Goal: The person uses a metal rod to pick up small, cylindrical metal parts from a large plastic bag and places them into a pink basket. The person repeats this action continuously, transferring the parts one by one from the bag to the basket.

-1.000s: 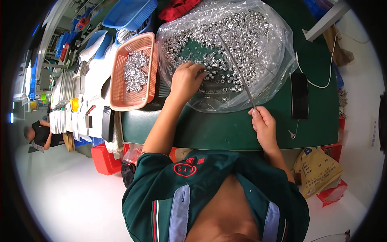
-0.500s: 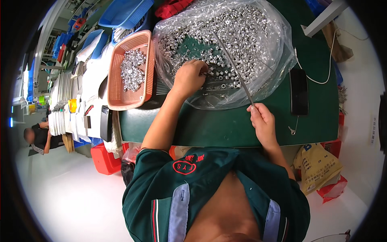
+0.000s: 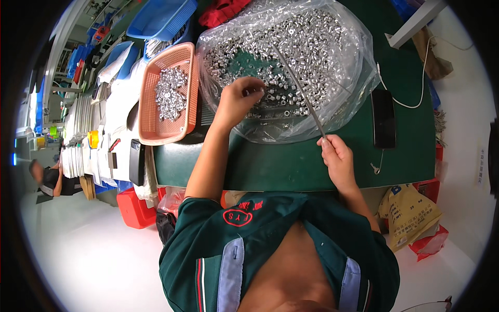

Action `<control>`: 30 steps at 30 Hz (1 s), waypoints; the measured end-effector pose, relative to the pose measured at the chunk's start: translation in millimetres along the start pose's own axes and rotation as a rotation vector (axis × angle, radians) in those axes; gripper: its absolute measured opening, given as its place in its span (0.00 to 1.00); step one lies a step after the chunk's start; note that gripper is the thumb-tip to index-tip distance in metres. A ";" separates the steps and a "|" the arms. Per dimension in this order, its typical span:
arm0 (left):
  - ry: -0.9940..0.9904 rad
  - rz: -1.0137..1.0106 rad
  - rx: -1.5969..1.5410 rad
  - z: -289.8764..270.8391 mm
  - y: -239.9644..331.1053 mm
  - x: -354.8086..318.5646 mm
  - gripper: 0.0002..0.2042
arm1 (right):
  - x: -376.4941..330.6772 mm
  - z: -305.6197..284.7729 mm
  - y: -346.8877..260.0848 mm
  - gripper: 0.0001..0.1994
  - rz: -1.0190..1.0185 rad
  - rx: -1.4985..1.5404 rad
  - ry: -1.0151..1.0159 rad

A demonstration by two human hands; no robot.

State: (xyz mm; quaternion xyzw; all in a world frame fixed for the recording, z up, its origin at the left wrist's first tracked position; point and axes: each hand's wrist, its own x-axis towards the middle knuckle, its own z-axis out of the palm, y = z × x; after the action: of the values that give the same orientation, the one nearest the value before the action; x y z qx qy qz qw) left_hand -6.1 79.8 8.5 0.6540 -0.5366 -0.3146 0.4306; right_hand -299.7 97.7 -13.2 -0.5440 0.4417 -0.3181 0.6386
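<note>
A large clear plastic bag (image 3: pixel 358 88) lies spread on the green table, covered with many small silvery metal nut-like pieces (image 3: pixel 312 47). Over its near left part is my left hand (image 3: pixel 238 102), fingers curled toward the thumb; whatever is between them is too small to make out. My right hand (image 3: pixel 338 158), at the bag's near edge, grips the end of a thin grey rod (image 3: pixel 296 79). The rod slants away to the upper left across the pieces. Left of the bag, an orange perforated basket (image 3: pixel 149 104) holds a heap of similar silvery pieces.
Blue trays (image 3: pixel 161 21) and a red cloth (image 3: pixel 222 11) are at the back. A black phone (image 3: pixel 383 119) with a white cable (image 3: pixel 413 106) lies on the right. Papers crowd the left side. Another person (image 3: pixel 49 179) is at the far left.
My left hand has drawn back slightly left from the pieces and turned, its fingertips lifting off them. My right hand still holds the rod, almost unmoved.
</note>
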 end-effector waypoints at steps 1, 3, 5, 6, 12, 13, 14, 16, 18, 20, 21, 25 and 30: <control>0.011 -0.071 -0.279 -2.8 -6.3 -1.2 0.09 | 0.0 0.3 -1.0 0.08 -0.001 -0.018 0.002; 0.030 -0.152 -0.715 -6.5 -11.3 -3.4 0.08 | -0.6 0.8 -3.0 0.07 -0.010 -0.054 0.001; -0.050 -0.168 -1.100 -10.2 -19.7 -2.4 0.08 | -1.4 0.2 -4.9 0.07 0.018 -0.050 -0.014; -0.095 -0.171 -1.292 -12.0 -24.0 -2.1 0.08 | -2.3 -0.2 -5.0 0.07 0.032 -0.049 -0.023; -0.134 -0.264 -1.719 -15.8 -35.3 -0.3 0.08 | -11.7 1.2 -12.4 0.07 0.018 -0.155 -0.072; -0.141 -0.282 -1.758 -16.3 -37.3 -0.6 0.08 | -13.8 1.2 -15.7 0.07 0.015 -0.189 -0.093; -0.148 -0.301 -1.797 -16.9 -38.4 -0.7 0.08 | -13.8 1.5 -17.8 0.07 -0.005 -0.218 -0.115; -0.133 -0.315 -1.820 -16.6 -34.6 -1.9 0.08 | -16.4 1.0 -19.5 0.07 -0.036 -0.279 -0.155; -0.128 -0.288 -1.807 -16.7 -32.8 -1.7 0.08 | -17.1 1.1 -18.5 0.07 -0.054 -0.304 -0.181; -0.122 -0.282 -1.755 -17.1 -32.1 -3.0 0.08 | -17.2 1.6 -18.1 0.07 -0.066 -0.310 -0.197; -0.119 -0.279 -1.728 -17.0 -30.7 -3.5 0.09 | -17.3 2.0 -17.8 0.07 -0.068 -0.303 -0.198; -0.162 -0.261 -1.665 -18.2 -24.4 -8.8 0.08 | -19.1 3.8 -20.9 0.07 -0.057 -0.305 -0.209; -0.223 -0.237 -1.695 -25.1 -26.6 -10.8 0.08 | -23.3 3.7 -20.8 0.07 -0.035 -0.285 -0.225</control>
State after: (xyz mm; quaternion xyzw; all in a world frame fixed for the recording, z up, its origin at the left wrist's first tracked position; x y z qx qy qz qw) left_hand 24.8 97.3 -5.3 0.1289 -0.0880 -0.7142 0.6823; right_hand -304.2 115.6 12.3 -0.6686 0.3986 -0.2005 0.5950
